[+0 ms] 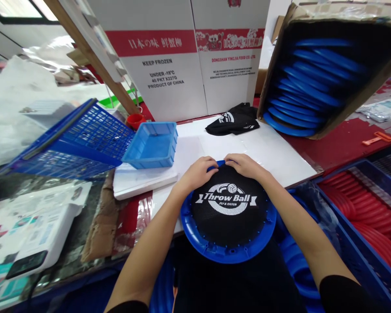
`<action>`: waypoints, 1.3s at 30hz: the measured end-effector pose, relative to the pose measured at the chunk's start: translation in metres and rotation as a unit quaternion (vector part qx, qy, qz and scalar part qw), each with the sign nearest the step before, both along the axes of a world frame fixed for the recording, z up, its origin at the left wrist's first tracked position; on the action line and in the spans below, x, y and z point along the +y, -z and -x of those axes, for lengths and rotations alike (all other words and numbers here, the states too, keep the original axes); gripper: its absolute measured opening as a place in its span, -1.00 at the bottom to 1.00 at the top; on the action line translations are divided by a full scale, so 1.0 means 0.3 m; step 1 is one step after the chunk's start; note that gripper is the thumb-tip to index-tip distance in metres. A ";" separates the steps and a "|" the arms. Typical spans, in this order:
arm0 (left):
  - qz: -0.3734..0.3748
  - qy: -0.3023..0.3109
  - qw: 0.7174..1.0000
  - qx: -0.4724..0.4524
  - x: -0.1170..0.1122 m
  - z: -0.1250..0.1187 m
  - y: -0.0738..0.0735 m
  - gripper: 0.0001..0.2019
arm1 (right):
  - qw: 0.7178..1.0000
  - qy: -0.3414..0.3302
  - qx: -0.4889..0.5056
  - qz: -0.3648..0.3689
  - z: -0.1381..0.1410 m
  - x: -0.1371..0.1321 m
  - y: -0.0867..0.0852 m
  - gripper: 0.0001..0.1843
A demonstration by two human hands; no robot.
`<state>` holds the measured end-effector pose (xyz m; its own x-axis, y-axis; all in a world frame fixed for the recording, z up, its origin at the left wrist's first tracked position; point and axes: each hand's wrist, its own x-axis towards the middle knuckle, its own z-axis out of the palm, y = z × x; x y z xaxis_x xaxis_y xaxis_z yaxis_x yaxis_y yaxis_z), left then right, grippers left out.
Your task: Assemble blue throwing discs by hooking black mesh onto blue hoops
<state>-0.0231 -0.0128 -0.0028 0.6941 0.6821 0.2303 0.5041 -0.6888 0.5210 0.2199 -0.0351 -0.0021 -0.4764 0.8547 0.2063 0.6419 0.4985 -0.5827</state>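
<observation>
A round blue plastic ring [230,253] leans against the table's near edge, with black mesh fabric [211,226] printed "Throw Ball" lying across its middle. My left hand [200,174] grips the far edge of the ring and fabric, left of centre. Just to its right, my right hand [243,166] pinches the same far edge, its fingers bent over the rim. Small holes and pegs show around the ring's near side. What lies under the fingertips is hidden. Beyond my hands, more black printed fabric [233,120] lies crumpled on the white board [273,156].
A shallow blue tray [153,145] and a blue basket [94,134] stand to the left. At the right, a tilted carton [371,93] holds stacked blue rings [313,82]. Red rings [371,217] fill a crate below. An orange-handled tool [376,138] lies far right.
</observation>
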 end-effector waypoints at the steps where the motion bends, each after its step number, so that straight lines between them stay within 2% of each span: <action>1: 0.006 -0.001 1.000 -0.013 0.002 0.000 -0.003 -0.84 | 1.000 0.002 -0.020 -0.009 0.002 -0.001 0.001 -0.80; 5: 0.019 -0.024 0.999 -0.035 -0.002 -0.003 -0.017 -0.85 | 0.996 0.011 -0.080 -0.030 0.005 0.001 0.005 -0.79; 8: 0.020 -0.056 0.998 -0.018 -0.005 -0.006 -0.016 -0.85 | 0.997 0.011 -0.072 -0.028 0.006 0.010 0.005 -0.78; 13: 0.033 -0.065 0.997 -0.008 0.009 -0.011 0.000 -0.85 | 1.000 0.007 0.024 0.007 0.005 0.034 0.014 -0.82; 18: 0.056 -0.070 0.996 -0.015 0.029 -0.015 0.010 -0.85 | 0.991 0.035 0.109 0.070 -0.003 0.058 0.034 -0.86; 25: -0.006 -0.008 1.000 0.016 0.059 -0.006 0.018 -0.81 | 0.983 0.048 0.137 0.117 -0.004 0.078 0.038 -0.87; 29: -0.016 -0.002 0.999 0.030 0.065 -0.003 0.014 -0.80 | 0.980 0.037 0.149 0.124 -0.004 0.080 0.038 -0.85; 35: -0.029 -0.019 0.999 0.010 0.030 -0.006 0.001 -0.79 | 0.977 0.015 0.145 0.153 -0.017 0.092 0.030 -0.80; 39: -0.030 0.019 0.999 -0.008 -0.003 -0.026 0.001 -0.76 | 0.974 -0.032 0.130 0.185 -0.028 0.124 0.009 -0.76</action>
<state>-0.0151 -0.0137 -0.0031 0.7150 0.6401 0.2812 0.4693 -0.7376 0.4856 0.2282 0.0021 -0.0049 -0.5048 0.8631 0.0106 0.4236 0.2585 -0.8682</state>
